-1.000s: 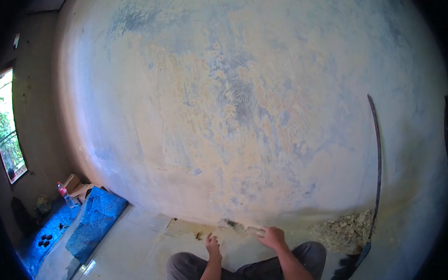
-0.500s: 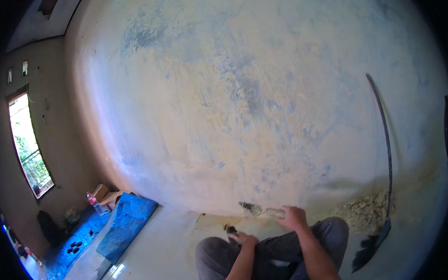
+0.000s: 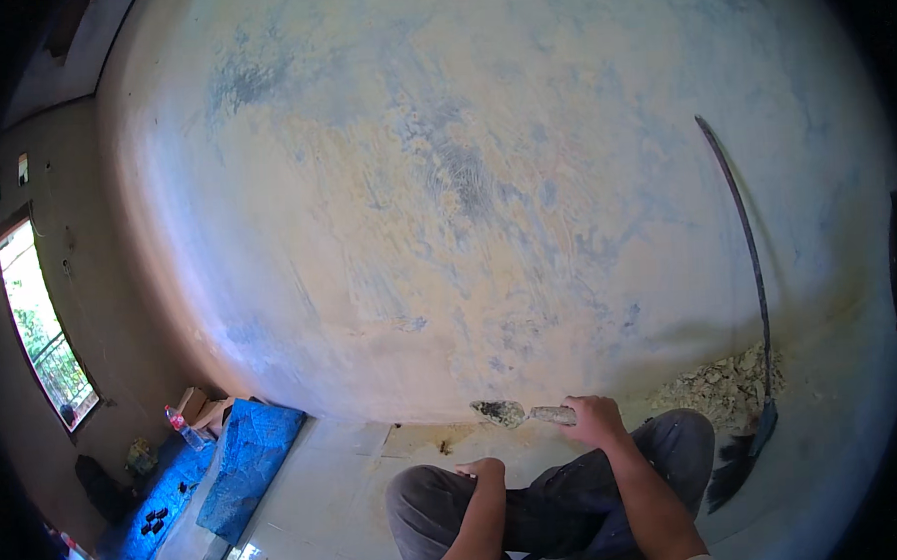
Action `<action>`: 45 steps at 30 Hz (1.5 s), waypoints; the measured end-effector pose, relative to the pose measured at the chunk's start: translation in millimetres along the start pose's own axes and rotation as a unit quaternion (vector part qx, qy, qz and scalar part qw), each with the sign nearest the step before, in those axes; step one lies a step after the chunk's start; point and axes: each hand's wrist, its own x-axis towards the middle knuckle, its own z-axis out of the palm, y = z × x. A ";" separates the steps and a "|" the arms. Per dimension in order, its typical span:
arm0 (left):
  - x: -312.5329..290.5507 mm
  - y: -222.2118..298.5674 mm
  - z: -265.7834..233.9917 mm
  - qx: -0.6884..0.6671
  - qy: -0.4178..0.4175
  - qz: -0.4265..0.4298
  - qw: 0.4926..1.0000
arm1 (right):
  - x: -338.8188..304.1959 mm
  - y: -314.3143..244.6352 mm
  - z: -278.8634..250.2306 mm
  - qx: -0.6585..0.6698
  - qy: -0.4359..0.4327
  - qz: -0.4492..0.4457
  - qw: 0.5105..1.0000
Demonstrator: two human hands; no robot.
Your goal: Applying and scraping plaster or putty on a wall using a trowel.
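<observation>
We see R hand (image 3: 597,421) fisted round trowel (image 3: 529,414) handle, forearm stretched fwd over R knee, blade w/ plaster lump touching wall (image 3: 445,210) base. L hand (image 3: 482,469) rests on L knee, fingers curled loosely, holding nothing. Broom (image 3: 745,297) leans on wall at right, rubble pile (image 3: 718,383) beside it.
</observation>
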 end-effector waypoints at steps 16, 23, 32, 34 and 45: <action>34.6 -3.0 32.6 -0.058 0.073 0.038 0.995 | -4.1 42.9 24.4 0.066 0.072 0.019 0.995; 78.4 -0.8 56.9 -0.051 0.022 0.046 0.997 | 17.6 58.6 41.4 0.367 0.272 0.127 0.880; 78.5 -0.5 30.2 0.146 -0.076 0.213 0.963 | 115.6 75.2 47.5 0.407 0.257 0.126 0.867; 61.8 -4.7 14.8 0.132 0.024 0.355 0.925 | 135.4 72.3 52.8 0.562 0.210 0.078 0.796; -18.2 12.6 -32.9 -0.116 0.114 0.568 0.807 | 127.2 93.8 131.6 0.462 0.216 0.107 0.853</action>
